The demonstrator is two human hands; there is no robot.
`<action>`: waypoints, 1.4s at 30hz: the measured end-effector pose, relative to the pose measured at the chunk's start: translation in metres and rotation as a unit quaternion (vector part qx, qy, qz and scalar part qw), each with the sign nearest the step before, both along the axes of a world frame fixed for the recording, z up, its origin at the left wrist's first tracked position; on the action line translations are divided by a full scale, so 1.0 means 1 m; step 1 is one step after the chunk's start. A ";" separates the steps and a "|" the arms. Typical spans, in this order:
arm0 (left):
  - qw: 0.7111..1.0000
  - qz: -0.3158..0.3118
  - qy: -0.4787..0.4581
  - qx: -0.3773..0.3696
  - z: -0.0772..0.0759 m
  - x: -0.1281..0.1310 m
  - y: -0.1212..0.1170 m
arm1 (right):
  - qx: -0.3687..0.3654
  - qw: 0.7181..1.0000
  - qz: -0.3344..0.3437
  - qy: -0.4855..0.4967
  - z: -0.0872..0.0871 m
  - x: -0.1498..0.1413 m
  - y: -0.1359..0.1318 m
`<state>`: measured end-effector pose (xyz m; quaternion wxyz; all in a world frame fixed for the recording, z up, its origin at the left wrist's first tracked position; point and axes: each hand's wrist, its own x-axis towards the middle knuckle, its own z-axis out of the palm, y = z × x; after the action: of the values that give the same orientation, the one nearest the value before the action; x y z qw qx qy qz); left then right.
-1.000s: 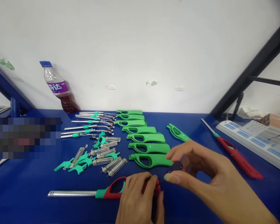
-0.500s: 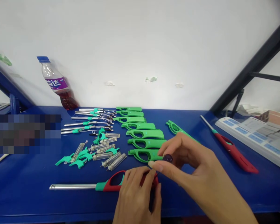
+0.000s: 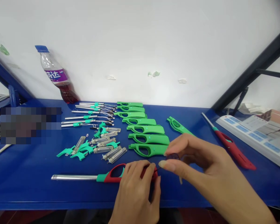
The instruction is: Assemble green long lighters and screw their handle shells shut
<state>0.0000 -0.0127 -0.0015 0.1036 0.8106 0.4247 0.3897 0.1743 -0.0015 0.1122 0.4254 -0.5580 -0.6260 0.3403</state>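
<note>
from my remote place i judge that the step in hand is work with a small dark tool (image 3: 172, 156) at the handle end of the red lighter (image 3: 109, 178), which lies on the blue table (image 3: 84, 194), in front of the green lighter shells (image 3: 154, 150). my left hand (image 3: 135, 186) is closed over its handle and holds it down; my right hand (image 3: 213, 169) pinches the tool between thumb and fingers, its thin shaft directed at the handle (where exactly the tip sits, i cannot tell, because it is too small). the next move calls, i think, for a firm left hold and careful right fingertips.
</note>
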 end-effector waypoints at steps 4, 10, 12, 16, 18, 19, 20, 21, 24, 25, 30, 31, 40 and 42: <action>1.000 -0.004 -0.001 0.002 0.000 0.001 0.000 | -0.010 0.999 -0.027 0.018 -0.003 -0.006 0.000; 1.000 -0.003 0.004 0.007 0.000 0.001 0.001 | -0.047 0.994 0.095 0.011 0.001 0.012 -0.007; 1.000 -0.004 0.005 0.008 0.000 0.001 0.001 | -0.054 0.994 0.100 -0.006 0.002 0.016 -0.008; 1.000 0.001 -0.002 0.001 0.001 0.002 0.000 | -0.012 0.999 0.008 -0.036 0.001 0.012 -0.006; 1.000 0.005 -0.012 0.011 0.002 0.004 0.000 | 0.002 0.999 -0.031 -0.036 0.000 0.007 -0.005; 1.000 0.007 -0.017 0.016 0.002 0.004 0.000 | 0.005 0.999 -0.042 -0.031 -0.001 0.004 -0.004; 1.000 0.009 -0.022 0.019 0.003 0.005 0.000 | 0.006 0.998 -0.053 -0.024 -0.002 0.002 -0.004; 0.999 0.012 -0.024 0.021 0.003 0.006 0.000 | 0.006 0.998 -0.059 -0.017 -0.003 0.000 -0.004; 0.999 0.014 -0.024 0.020 0.005 0.007 0.001 | 0.003 0.998 -0.057 0.005 -0.006 -0.004 -0.003; 0.999 0.012 -0.023 0.019 0.005 0.007 0.001 | 0.003 0.998 -0.056 0.010 -0.007 -0.004 -0.003; 0.999 0.010 -0.024 0.019 0.004 0.005 0.001 | 0.037 0.998 -0.051 0.007 -0.006 -0.005 0.000; 0.999 0.012 -0.023 0.019 0.004 0.005 0.000 | 0.055 0.997 -0.059 0.008 -0.005 -0.005 0.000; 1.000 0.018 0.014 0.015 -0.002 0.002 0.000 | 0.261 0.910 -0.298 0.123 0.000 -0.004 -0.006; 1.000 0.016 0.023 0.013 -0.003 0.001 0.000 | 0.277 0.902 -0.302 0.137 0.001 -0.003 -0.005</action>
<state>0.0014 -0.0127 -0.0049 0.0771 0.8139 0.4344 0.3780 0.1708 -0.0065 0.1130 0.7268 -0.5280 -0.4317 0.0812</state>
